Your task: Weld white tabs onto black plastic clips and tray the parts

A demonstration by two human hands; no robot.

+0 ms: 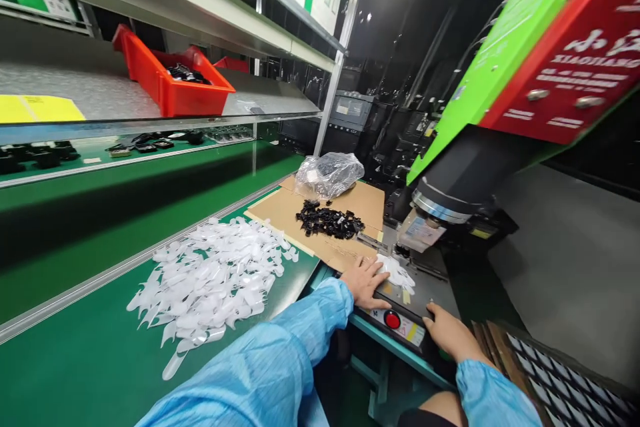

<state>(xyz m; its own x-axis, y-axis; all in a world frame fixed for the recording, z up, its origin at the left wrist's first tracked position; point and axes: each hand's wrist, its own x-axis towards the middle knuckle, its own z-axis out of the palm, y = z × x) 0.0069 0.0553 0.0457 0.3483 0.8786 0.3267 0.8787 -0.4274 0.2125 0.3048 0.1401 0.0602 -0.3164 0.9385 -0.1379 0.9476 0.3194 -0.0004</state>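
My left hand [364, 283] lies on the front left of a machine's grey base [435, 280], fingers spread. Its fingertips reach the edge of a small pile of white plastic pieces [395, 271], and nothing shows in its grasp. At the base's front right corner rests my right hand [449, 333], with thumb and a finger apart against the edge; its other fingers are partly hidden. Between the hands, a red button [392, 319] sits on the front panel. Above the base hangs the machine's head with a metal block [421, 230] at its lower end.
White curved pieces [215, 273] lie heaped on the green table [65, 360]. Small black parts [330, 221] and a clear plastic bag [330, 175] rest on cardboard [280, 210]. A red bin [195, 97] stands on the shelf. At lower right is a patterned stack [565, 373].
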